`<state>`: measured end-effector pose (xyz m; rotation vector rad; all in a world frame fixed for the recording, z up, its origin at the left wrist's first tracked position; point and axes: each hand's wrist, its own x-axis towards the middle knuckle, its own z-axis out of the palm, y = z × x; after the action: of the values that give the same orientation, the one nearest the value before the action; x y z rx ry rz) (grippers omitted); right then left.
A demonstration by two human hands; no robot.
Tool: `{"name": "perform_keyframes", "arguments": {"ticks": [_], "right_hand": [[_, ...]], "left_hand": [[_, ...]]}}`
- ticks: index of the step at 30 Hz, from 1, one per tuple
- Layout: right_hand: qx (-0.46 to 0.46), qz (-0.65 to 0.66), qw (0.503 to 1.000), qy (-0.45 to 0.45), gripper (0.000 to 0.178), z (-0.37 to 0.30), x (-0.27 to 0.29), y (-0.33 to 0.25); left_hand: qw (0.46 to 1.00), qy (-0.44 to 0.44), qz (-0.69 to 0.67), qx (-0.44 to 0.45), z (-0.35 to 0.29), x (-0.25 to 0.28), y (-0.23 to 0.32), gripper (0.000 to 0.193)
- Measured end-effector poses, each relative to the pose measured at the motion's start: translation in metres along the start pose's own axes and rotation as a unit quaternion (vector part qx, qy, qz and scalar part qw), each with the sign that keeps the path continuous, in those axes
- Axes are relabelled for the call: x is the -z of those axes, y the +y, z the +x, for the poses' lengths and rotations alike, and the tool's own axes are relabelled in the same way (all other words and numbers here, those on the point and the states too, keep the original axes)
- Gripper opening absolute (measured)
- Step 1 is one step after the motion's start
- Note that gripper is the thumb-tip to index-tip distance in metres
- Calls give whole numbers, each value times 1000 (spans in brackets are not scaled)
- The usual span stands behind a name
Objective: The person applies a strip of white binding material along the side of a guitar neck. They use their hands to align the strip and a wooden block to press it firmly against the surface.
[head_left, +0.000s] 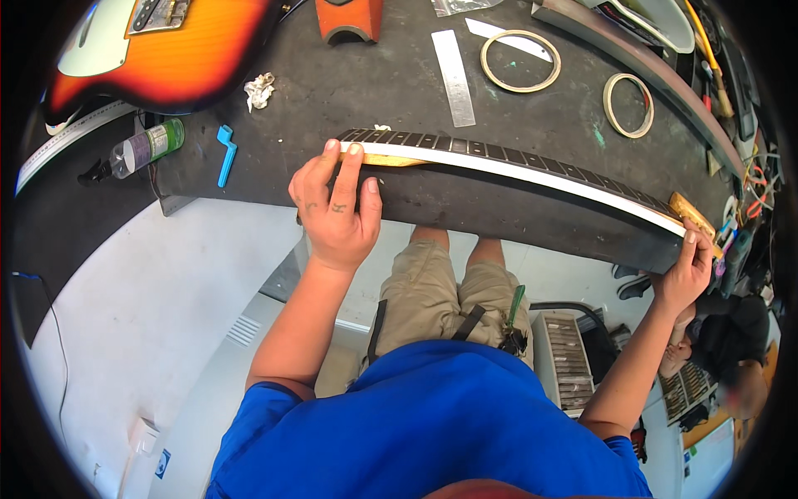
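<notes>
A guitar neck (532, 160) with a dark fretboard spans the front of the bench, its side edge toward me. Along that edge runs a white strip (549, 181), perhaps tape. My left hand (337, 208) is at the neck's left end, two fingertips pressed on the white edge and the thumb a little apart below. At the other end, my right hand (688, 266) pinches the edge beside the light wooden headstock (694, 214). The neck's underside is mostly hidden.
A sunburst guitar body (191, 71), a spray bottle (148, 150) and a blue string winder (226, 155) lie left. Behind the neck are an orange-brown cradle (349, 18), a metal ruler (453, 79) and two tape rolls (496, 79) (611, 116). Another person (731, 333) is at right.
</notes>
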<state>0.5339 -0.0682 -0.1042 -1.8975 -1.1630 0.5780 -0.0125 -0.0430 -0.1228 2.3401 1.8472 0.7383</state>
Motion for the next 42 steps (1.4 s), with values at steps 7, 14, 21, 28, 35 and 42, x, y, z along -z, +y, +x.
{"name": "perform_keyframes", "arguments": {"ticks": [7,14,21,28,35,42], "right_hand": [[13,-48,999,11,16,-1,-7,-7],[8,-45,999,14,15,0,-5,-3],[15,-41,999,13,15,0,-5,0],[28,-64,998,0,15,0,-4,-4],[28,-80,996,1,15,2,-4,-4],[-54,-71,996,32,21,5,-8,-12]], "left_hand": [[999,-16,5,45,6,2,16,52],[995,-46,72,48,3,1,24,66],[998,-52,-15,35,1,-9,14,68],[995,-64,38,-61,1,-6,-16,66],[994,-98,2,-40,9,6,-3,68],[991,-123,18,-48,12,9,3,71]]}}
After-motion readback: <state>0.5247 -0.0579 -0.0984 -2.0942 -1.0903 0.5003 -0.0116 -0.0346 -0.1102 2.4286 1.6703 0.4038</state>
